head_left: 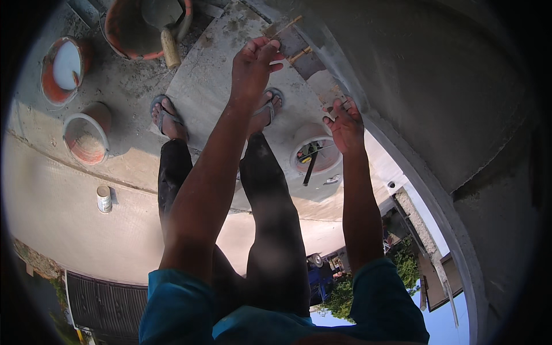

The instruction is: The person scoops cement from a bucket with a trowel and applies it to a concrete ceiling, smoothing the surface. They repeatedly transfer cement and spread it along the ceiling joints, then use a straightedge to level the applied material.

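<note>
Between my hands, against the foot of the grey wall, is a flat grey-brown board [294,43] smeared with mortar. Two pale wooden strips stick out from it near its far end. My left hand [257,56] grips that far end, thumb and fingers pressed together at its edge. Closer to me on the right, my right hand [346,123] has its fingers curled at the near end of the board. Part of the grip is hidden behind the fingers there.
A mortar tub [135,54] holds a wooden-handled tool [170,49]. Two orange buckets, one with whitish liquid [67,64], stand left; a bucket of tools [299,155] stands near my right leg. A can [104,199] is lower left. The curved plastered wall [414,75] bounds the right.
</note>
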